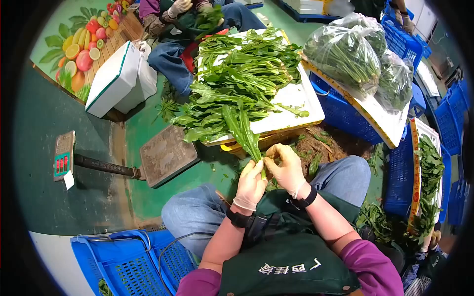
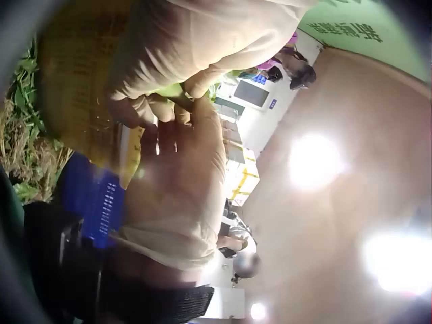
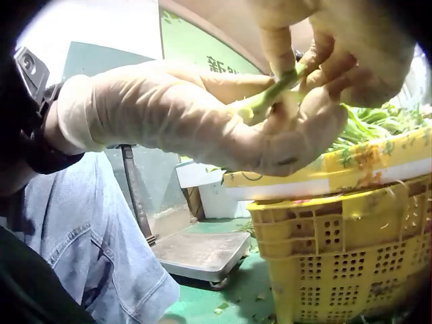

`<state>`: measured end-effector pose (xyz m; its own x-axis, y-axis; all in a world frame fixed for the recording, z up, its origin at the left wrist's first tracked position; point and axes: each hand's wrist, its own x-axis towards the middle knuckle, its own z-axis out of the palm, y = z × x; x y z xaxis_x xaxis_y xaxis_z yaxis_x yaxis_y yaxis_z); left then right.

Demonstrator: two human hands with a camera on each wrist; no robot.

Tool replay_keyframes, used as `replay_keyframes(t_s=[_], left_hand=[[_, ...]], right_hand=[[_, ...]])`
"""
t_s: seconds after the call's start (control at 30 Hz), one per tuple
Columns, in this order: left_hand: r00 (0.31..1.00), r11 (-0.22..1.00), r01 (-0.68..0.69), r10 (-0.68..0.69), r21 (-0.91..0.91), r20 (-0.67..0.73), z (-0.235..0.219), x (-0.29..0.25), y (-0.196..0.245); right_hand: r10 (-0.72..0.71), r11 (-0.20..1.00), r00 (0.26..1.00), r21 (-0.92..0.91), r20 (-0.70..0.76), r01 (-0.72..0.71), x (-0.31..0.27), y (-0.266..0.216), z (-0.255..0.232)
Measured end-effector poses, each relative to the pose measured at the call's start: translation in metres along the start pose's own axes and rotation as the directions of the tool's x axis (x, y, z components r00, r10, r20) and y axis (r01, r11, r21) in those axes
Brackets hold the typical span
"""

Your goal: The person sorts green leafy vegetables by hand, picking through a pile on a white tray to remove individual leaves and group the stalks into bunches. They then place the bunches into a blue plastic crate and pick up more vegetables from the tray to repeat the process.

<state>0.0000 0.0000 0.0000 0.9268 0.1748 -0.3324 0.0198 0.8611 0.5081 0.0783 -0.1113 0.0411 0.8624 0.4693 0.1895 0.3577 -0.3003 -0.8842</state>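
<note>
In the head view my gloved left hand (image 1: 252, 185) grips a long leafy green (image 1: 242, 130) near its base, leaves pointing away over the tray's front edge. My gloved right hand (image 1: 286, 170) pinches the same stem with thumb and forefinger, close beside the left. The pale green stem (image 3: 260, 101) crosses between both hands in the right wrist view, held in the left hand (image 3: 169, 111) below and touched by the right fingertips above. A heap of similar greens (image 1: 242, 74) lies ahead on a white foam tray (image 1: 308, 101).
A yellow crate (image 3: 351, 250) supports the tray. Left stand a platform scale (image 1: 168, 150) and a white foam box (image 1: 116, 79). Right are bagged greens (image 1: 348, 59) on a foam lid and blue crates (image 1: 397, 172). Another blue crate (image 1: 133, 261) sits near my left side. Another person's gloved hand (image 1: 177, 9) works opposite.
</note>
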Motion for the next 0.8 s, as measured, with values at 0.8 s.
replay_keyframes(t_s=[0.8], left_hand=[[0.824,0.906,-0.390,0.423,0.164,-0.377,0.000,0.018,-0.013]], right_hand=[[0.043,0.999,0.967,0.019,0.251,-0.049,-0.041,0.041,0.032]])
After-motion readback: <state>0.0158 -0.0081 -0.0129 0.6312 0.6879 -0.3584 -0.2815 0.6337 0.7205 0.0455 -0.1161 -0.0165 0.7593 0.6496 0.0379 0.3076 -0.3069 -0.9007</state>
